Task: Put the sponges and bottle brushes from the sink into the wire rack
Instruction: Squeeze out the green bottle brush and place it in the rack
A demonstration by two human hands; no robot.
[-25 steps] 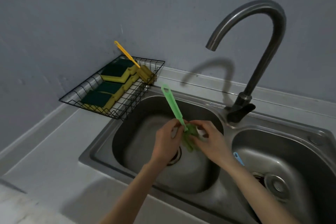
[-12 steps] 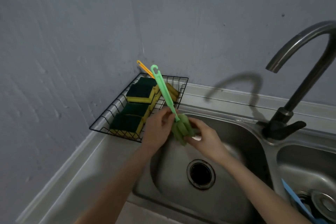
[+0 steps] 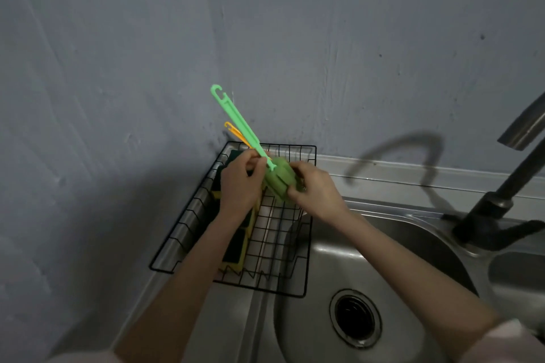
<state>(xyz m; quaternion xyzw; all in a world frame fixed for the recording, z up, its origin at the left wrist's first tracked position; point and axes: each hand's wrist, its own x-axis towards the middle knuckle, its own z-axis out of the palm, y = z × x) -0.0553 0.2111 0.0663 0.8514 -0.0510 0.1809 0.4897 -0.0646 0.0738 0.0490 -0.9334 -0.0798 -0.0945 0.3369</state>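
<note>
Both hands hold a green bottle brush point(image 3: 236, 121) over the black wire rack point(image 3: 182, 233). My left hand point(image 3: 240, 183) grips the lower end of its handle. My right hand point(image 3: 312, 188) pinches its green sponge head point(image 3: 278, 178). The handle points up and left toward the wall. Inside the rack lie several green-and-yellow sponges point(image 3: 236, 247), partly hidden under my left arm. An orange brush handle point(image 3: 236, 134) sticks up behind the green one.
The rack sits on the steel counter in the wall corner, left of the left sink basin point(image 3: 324, 268) with its drain point(image 3: 355, 318). A dark faucet point(image 3: 501, 200) stands at the right, with a second basin point(image 3: 516, 274) beyond it.
Both hands have carried the green brush up out of the sink basin and left, to above the rack. The camera view followed leftward.
</note>
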